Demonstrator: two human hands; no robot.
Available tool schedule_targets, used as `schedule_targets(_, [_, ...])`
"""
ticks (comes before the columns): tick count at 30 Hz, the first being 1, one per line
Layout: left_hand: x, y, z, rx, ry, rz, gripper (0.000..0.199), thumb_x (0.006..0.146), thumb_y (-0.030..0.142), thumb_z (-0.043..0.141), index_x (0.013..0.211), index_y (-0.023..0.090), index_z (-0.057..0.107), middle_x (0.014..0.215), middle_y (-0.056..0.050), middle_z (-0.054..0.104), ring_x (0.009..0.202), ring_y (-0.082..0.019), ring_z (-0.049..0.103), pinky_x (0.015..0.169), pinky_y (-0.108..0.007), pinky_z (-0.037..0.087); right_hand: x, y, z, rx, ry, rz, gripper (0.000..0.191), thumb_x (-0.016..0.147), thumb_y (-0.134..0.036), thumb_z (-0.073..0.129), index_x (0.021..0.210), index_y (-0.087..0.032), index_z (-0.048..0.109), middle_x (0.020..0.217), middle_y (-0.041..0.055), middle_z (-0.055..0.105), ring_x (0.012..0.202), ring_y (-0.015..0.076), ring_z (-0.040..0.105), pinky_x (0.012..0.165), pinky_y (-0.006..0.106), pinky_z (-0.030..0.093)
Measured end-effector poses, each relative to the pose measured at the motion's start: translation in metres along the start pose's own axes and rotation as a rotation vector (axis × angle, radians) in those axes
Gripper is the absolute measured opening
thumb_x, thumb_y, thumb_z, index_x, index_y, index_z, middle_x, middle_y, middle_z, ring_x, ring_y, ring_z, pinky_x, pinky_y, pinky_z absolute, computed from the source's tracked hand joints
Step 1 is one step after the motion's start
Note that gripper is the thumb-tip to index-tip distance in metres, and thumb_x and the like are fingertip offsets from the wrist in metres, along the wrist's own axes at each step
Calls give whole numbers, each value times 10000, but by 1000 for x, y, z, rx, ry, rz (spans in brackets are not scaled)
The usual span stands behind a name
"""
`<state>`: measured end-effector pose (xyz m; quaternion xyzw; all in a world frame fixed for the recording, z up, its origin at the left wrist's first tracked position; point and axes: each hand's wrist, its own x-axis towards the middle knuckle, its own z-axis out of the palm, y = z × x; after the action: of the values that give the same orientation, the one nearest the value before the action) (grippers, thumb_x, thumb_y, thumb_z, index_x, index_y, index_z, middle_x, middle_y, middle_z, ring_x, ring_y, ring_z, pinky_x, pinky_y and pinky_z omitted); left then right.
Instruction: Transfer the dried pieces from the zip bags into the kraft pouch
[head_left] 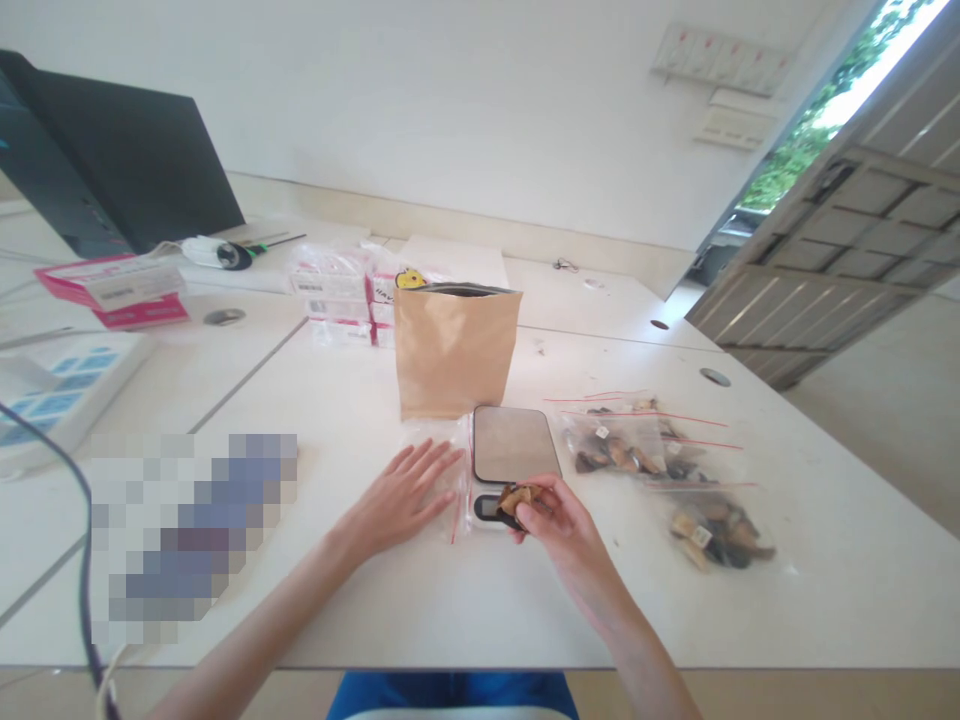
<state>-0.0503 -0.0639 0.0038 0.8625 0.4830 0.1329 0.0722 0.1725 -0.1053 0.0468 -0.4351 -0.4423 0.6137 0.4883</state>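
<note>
My left hand lies flat with its fingers spread over a stack of clear zip bags. Just right of it is a small digital scale with a bare metal plate. Over the scale's front edge, partly covering its display, my right hand is closed on brown dried pieces, which look thin and curled; their exact kind is unclear. Behind the scale an open kraft paper bag stands upright, its contents hidden. Filled zip bags of similar brown and dark pieces lie to the right, each with a small white packet visible.
Pink-and-white boxes in plastic stand behind the paper bag. At the left are a black monitor, a pink box, a white power strip and a dark cable. A blurred-out item lies left of my forearm.
</note>
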Motion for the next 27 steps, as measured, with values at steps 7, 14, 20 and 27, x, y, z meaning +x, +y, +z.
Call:
schedule_targets(7, [-15,1,23,126,116,-56,558,930,517,356,1437,285,370,1489,-91,387,1381,-309,319,1086,-489,321,38,-55,4,-170,-203,-130,291,729,-372,745,905,-221,570,854,3,683,664,119,631,692,299,522])
schedule_targets(14, [-20,8,34,198,193,-192,556,932,507,346,1433,268,386,1473,-92,414,1364,-334,341,1077,-498,318,130,-119,35,-386,-116,-785,392,716,-485,716,927,-233,501,929,4,635,744,126,625,704,288,529])
schedule_targets(20, [-23,5,32,168,150,-195,520,943,482,343,1441,331,347,1492,-56,389,1379,-295,326,1091,-474,306,192,-115,60,-749,-20,-1069,241,873,-363,547,1048,-210,483,1043,58,595,889,162,592,837,340,500])
schedule_targets(27, [-22,4,29,124,138,-189,532,939,498,342,1433,303,372,1492,-61,386,1378,-286,330,1098,-478,302,202,-111,70,-952,-58,-1113,180,903,-217,441,1082,-209,456,1091,96,573,1038,219,533,932,387,436])
